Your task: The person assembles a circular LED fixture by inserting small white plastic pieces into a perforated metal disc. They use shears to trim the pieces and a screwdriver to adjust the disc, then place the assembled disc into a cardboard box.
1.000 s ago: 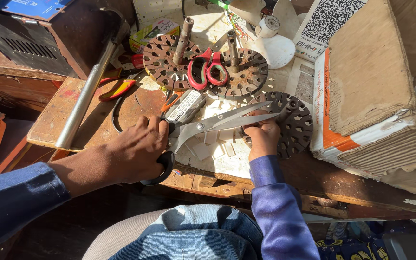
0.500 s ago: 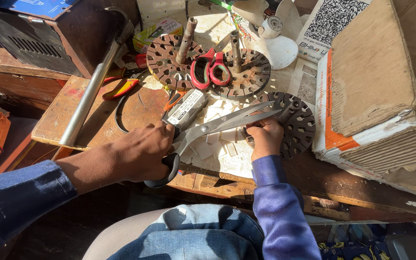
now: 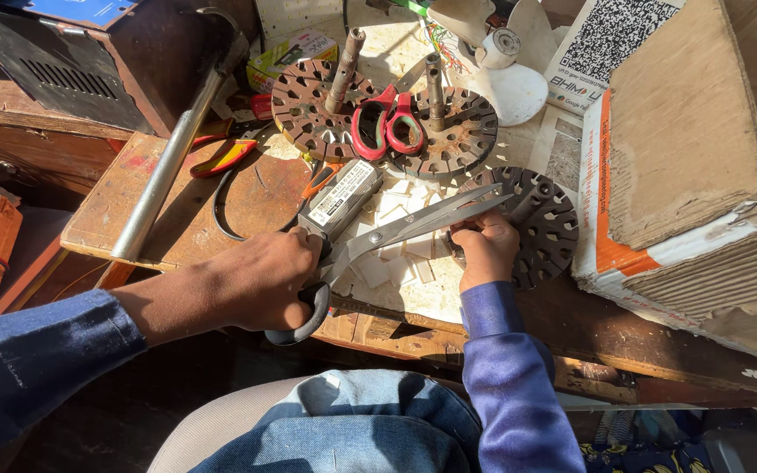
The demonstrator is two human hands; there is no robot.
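Trimming at the slotted disc with big scissors, mid-cut.
Left hand (image 3: 265, 280) closed through scissors (image 3: 396, 232) handles; right hand (image 3: 484, 250) gripping dark slotted disc (image 3: 541, 223) near desk (image 3: 133, 197) front edge, over white scraps (image 3: 396, 263); next likely calls for squeezing blades steadily.

large steel scissors (image 3: 413, 223), blades nearly closed, tips over round slotted metal disc (image 3: 541, 223)

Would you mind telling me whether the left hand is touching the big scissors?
Touching: the head view shows the left hand wrapped around the black handle loop of the big scissors.
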